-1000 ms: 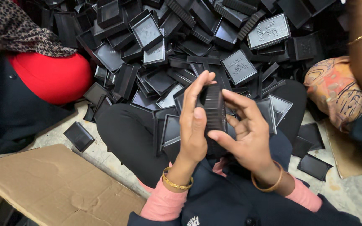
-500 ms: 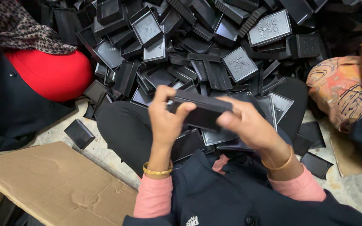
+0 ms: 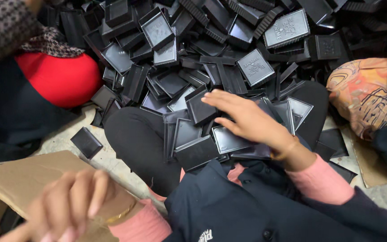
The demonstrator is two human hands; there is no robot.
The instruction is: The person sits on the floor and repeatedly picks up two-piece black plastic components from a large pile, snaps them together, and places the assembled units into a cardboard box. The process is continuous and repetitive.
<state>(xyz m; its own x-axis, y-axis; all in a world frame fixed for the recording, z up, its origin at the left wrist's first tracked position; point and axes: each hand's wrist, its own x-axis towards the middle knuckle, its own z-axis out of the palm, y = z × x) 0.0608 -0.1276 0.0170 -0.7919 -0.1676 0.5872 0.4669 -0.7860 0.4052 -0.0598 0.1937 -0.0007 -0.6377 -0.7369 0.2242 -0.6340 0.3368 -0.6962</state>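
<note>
1. While my right hand (image 3: 247,118) lies flat and open on the black square plastic trays (image 3: 198,107) in my lap, I should pinch just one rim.
2. My left hand (image 3: 70,204), blurred and loosely open, holds nothing above the brown cardboard sheet (image 3: 19,179).

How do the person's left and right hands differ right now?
The right hand lies sharp and flat, fingers spread on the black trays in the lap; the left hand is blurred, raised over the cardboard, touching no tray. The right hand reaches toward the pile; the left hand is pulled back to the side. Both look empty, with a gold bangle and pink cuff.
</note>
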